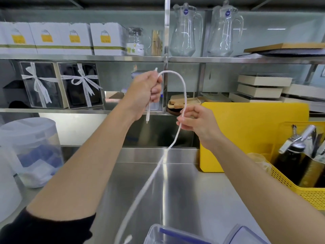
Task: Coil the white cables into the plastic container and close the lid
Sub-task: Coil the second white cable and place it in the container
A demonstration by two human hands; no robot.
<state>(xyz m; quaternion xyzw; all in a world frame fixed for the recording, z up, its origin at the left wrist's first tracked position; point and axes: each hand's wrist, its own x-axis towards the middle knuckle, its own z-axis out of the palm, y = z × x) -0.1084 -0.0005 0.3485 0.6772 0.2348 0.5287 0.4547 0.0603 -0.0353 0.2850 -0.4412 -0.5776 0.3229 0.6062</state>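
Observation:
A white cable [182,85] arches between my two raised hands above the steel counter. My left hand [146,92] is closed around one part of it, with a plug end [147,117] dangling below the fist. My right hand [195,120] pinches the cable lower down, and from there the cable runs down toward me to the bottom edge. A clear plastic container [158,233] with blue trim sits at the bottom edge. Its lid [246,235] lies beside it on the right. The container's inside is mostly out of view.
A steel counter [175,191] spreads below my arms. A yellow cutting board [246,134] leans at right, beside a yellow basket [299,191] holding bottles. A large translucent tub [29,150] stands at left. Shelves behind carry boxes and two glass pitchers [184,32].

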